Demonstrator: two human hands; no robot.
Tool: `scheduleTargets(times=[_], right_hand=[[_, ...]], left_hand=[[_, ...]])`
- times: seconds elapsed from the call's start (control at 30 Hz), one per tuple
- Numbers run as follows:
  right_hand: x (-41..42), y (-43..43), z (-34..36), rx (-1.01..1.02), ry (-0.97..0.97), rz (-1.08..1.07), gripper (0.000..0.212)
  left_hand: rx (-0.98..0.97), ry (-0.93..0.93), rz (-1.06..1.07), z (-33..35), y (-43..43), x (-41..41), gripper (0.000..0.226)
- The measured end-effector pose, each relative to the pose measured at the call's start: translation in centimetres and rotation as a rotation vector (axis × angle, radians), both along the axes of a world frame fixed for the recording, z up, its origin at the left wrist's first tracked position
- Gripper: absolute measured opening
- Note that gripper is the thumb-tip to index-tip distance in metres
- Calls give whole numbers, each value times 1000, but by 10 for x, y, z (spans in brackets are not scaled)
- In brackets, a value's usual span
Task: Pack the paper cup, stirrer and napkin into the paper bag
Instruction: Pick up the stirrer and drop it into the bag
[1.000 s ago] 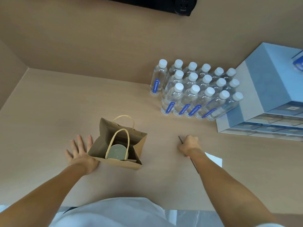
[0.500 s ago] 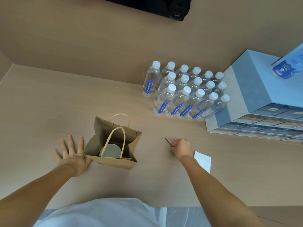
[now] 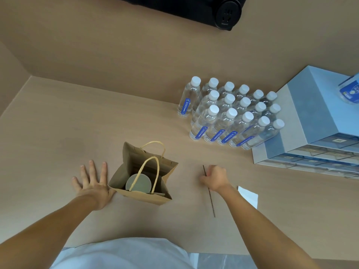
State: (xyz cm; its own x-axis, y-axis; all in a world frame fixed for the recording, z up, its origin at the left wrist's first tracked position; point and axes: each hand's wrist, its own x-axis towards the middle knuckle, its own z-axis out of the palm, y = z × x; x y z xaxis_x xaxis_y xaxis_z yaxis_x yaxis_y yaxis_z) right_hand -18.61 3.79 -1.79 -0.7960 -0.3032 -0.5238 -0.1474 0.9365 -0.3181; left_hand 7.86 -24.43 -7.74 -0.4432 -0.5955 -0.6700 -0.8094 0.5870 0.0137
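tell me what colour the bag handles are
Pale yellowish tan, twisted cord, a bit lighter than the brown paper bag; the head view shows the handles clearly.

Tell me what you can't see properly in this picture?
Head view only:
- Paper cup: only its top shows; the paper bag walls hide the rest.
- Stirrer: its middle is under the right hand.
- Napkin: partly behind the right forearm.
- Bottle labels: print too small.

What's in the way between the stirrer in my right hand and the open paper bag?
Nothing visible. The right hand is closed on the stirrer, and only bare table lies between it and the paper bag. The bag's mouth is open, though its near handle arches over the paper cup inside.
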Motion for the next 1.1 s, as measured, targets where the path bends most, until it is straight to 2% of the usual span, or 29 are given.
scheduleTargets(times=[0.07,0.13,0.2,0.3,0.4,0.5,0.67,0.8,1.1], right_hand=[[8,-12,35,-266,16,-77,15],[18,-24,84,-610,-61,-167,24],[29,-30,139,-894,-81,-137,30],[44,-33,214,-1133,29,23,20],[59,-40,252,-1241,91,125,15],[71,-55,249,-1235,37,172,15],[85,-81,205,-950,55,177,15],[88,-88,188,-774,137,287,10],[89,-91,189,-754,145,289,12]], left_hand=[[10,12,24,3,0,0,93],[26,30,48,5,1,-1,94],[33,30,60,8,1,-1,97],[41,29,74,9,0,-1,99],[40,22,92,10,-1,-1,96],[41,14,95,9,-2,-1,93],[57,16,79,10,-3,-2,94],[72,23,73,12,-3,-1,95],[68,61,18,17,1,1,88]])
